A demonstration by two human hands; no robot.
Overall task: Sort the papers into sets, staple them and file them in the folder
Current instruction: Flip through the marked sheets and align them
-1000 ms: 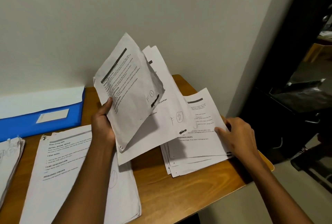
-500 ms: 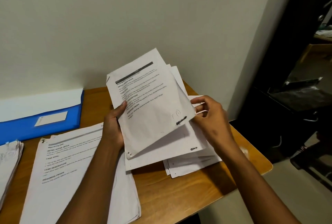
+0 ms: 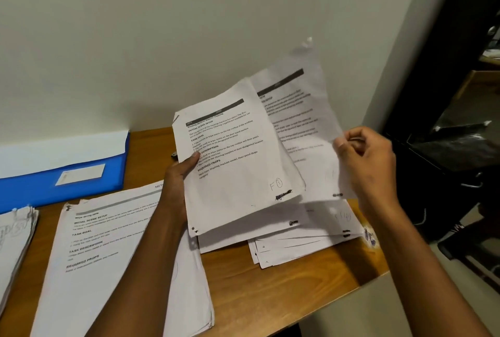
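My left hand (image 3: pixel 180 174) grips a thin set of printed papers (image 3: pixel 238 163) by its left edge, thumb on the top page marked "F 1", held above the table. My right hand (image 3: pixel 370 163) pinches the right edge of a single sheet (image 3: pixel 300 125) that is raised and blurred behind that set. Under both lies a loose pile of papers (image 3: pixel 303 239) at the table's right end. A blue folder (image 3: pixel 62 174) with a white label lies at the back left against the wall.
A large stack of printed sheets (image 3: pixel 108 269) lies at the front left under my left forearm. Another stack (image 3: pixel 16 231) sits at the far left edge. The wooden table (image 3: pixel 284 288) ends close on the right. A small dark object (image 3: pixel 174 154) shows behind the held set.
The held set has tilted flatter and shifted right. My right hand left the pile and lifted one sheet up and to the right behind the set.
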